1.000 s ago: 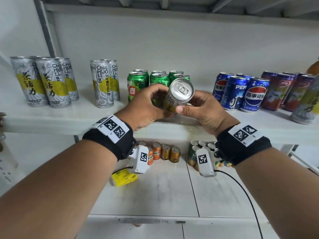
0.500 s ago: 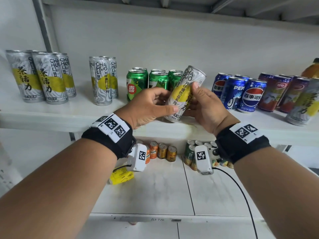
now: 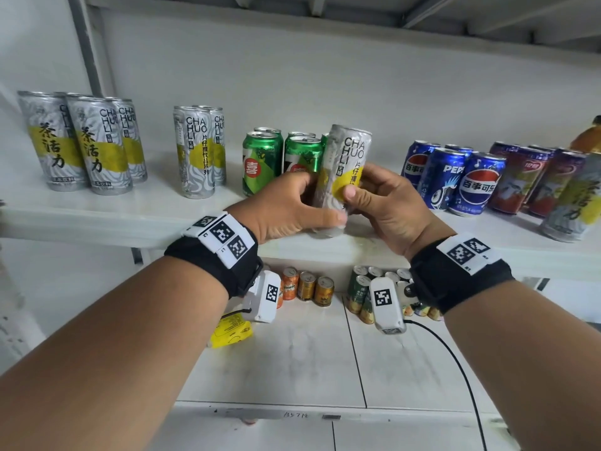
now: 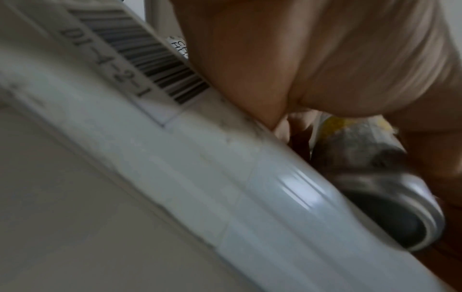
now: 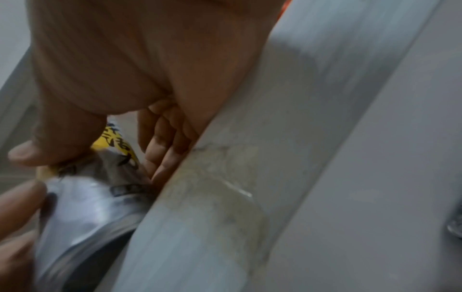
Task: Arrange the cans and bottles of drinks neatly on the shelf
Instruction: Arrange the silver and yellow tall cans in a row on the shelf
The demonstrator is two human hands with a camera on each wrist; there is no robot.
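Fingers (image 3: 374, 177) of both hands clasp tall can (image 3: 344, 167).

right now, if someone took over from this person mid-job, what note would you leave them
Left hand and right hand: both grip one tall silver-yellow can, near upright at the upper shelf front edge, before the green cans.
Done: matching tall cans grouped far left and as a pair; blue cans and red cans grouped right.
Left: set the held can with the pair; one more tall can leans at far right.
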